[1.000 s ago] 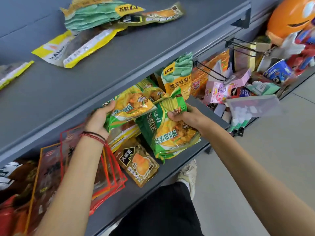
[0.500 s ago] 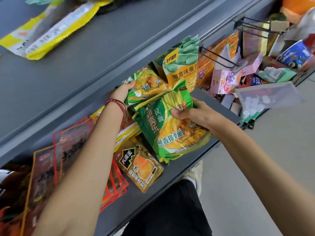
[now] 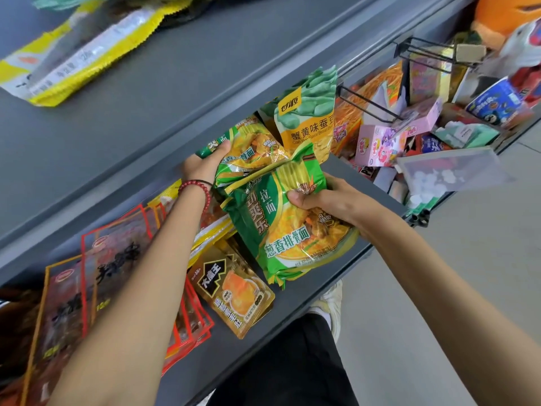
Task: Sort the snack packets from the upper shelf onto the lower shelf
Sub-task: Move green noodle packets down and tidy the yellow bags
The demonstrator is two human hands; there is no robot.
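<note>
Rear green packet (image 3: 251,155) is gripped by the left hand (image 3: 205,167), front green packet (image 3: 281,232) by the right hand (image 3: 330,200).

Small goods at the right.
A pink box (image 3: 377,146) lies near wire hooks (image 3: 399,51) and a clear plastic box (image 3: 448,168); an orange toy (image 3: 503,16) is in the top corner; a pale shoe (image 3: 332,300) stands on the floor (image 3: 468,288).
</note>
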